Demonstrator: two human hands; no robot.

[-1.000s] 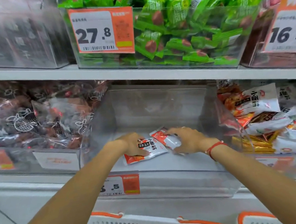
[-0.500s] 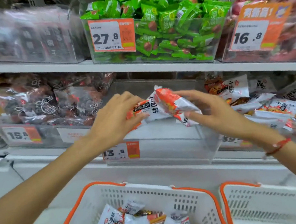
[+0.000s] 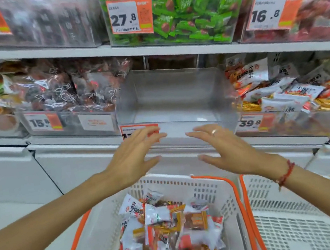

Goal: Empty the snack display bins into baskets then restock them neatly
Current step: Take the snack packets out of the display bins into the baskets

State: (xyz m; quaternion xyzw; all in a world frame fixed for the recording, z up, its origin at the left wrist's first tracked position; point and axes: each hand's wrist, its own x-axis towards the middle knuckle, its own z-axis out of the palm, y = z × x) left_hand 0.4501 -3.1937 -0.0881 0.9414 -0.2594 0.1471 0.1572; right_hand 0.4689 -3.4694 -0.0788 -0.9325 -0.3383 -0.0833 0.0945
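Observation:
A clear plastic display bin (image 3: 174,94) on the middle shelf holds nothing. Below it stands a white basket with orange rim (image 3: 216,187), holding several white-and-orange snack packets (image 3: 165,227). My left hand (image 3: 135,160) and my right hand (image 3: 226,148) hover above the basket, in front of the bin's lower edge, palms down and fingers spread. Neither hand holds anything. A ring shows on my right hand and a red bracelet on that wrist.
A second white basket (image 3: 288,224) sits to the right with nothing in it. The bin to the right (image 3: 298,126) holds similar white and gold packets; dark packets fill the bin to the left (image 3: 71,120). Green packets fill a bin (image 3: 171,38) on the upper shelf.
Both hands lifted the last packets out of the bin and let them go over the basket. The hands now hover with nothing in them, and the bin holds nothing.

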